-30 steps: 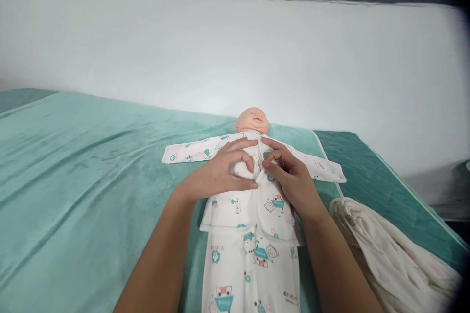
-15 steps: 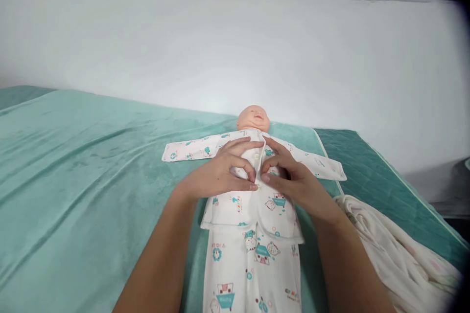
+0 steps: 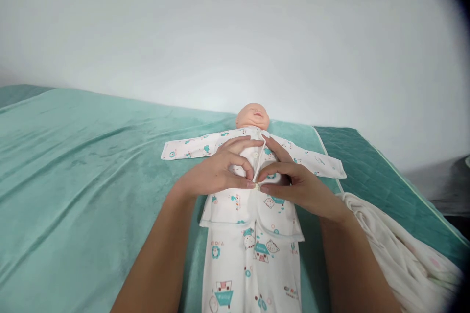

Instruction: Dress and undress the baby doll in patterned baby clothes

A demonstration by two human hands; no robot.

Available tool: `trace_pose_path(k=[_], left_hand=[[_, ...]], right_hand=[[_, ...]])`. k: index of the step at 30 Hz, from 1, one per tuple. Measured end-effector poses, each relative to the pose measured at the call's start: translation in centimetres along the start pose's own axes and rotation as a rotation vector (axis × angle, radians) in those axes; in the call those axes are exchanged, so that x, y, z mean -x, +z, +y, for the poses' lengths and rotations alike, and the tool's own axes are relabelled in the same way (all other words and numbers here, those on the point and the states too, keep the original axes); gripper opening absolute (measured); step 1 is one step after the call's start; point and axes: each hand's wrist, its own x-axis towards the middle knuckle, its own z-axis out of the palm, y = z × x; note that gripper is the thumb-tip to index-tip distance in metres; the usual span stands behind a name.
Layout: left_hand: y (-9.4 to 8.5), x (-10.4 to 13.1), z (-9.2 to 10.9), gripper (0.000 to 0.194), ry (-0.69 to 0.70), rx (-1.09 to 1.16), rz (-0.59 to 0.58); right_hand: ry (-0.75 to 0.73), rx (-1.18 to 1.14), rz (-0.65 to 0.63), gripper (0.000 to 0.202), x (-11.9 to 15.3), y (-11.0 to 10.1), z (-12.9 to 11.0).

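Note:
A baby doll (image 3: 253, 116) lies on its back, dressed in a white printed shirt (image 3: 238, 208) and matching trousers (image 3: 235, 264). Both sleeves stretch out to the sides. Thumb and index finger of my left hand (image 3: 223, 168) pinch the shirt's front edge beside a small button (image 3: 256, 186). From the other side, my right hand (image 3: 293, 181) has its thumb and index finger closed on the cloth at the same button. The other fingers rest on the doll's chest. Another button (image 3: 256, 155) shows higher up on the front.
A light green blanket (image 3: 91, 181) covers the bed, with a darker quilted cover (image 3: 367, 161) at the right. Crumpled white cloth (image 3: 392, 249) lies right of my right forearm. A white wall (image 3: 220, 49) rises behind the doll's head.
My right thumb and index finger have moved slightly down and left to the button at mid-front. My left hand has hardly moved.

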Motion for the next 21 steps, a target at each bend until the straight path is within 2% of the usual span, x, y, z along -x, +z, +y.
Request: trace_pose_path(k=[5, 21], left_hand=[[0.03, -0.01, -0.09, 0.006, -0.003, 0.000, 0.004], [0.33, -0.13, -0.08, 0.004, -0.007, 0.024, 0.038]], right_hand=[[-0.024, -0.008, -0.005, 0.002, -0.11, 0.20, 0.08], [-0.032, 0.001, 0.038, 0.007, -0.43, 0.64, 0.01]])
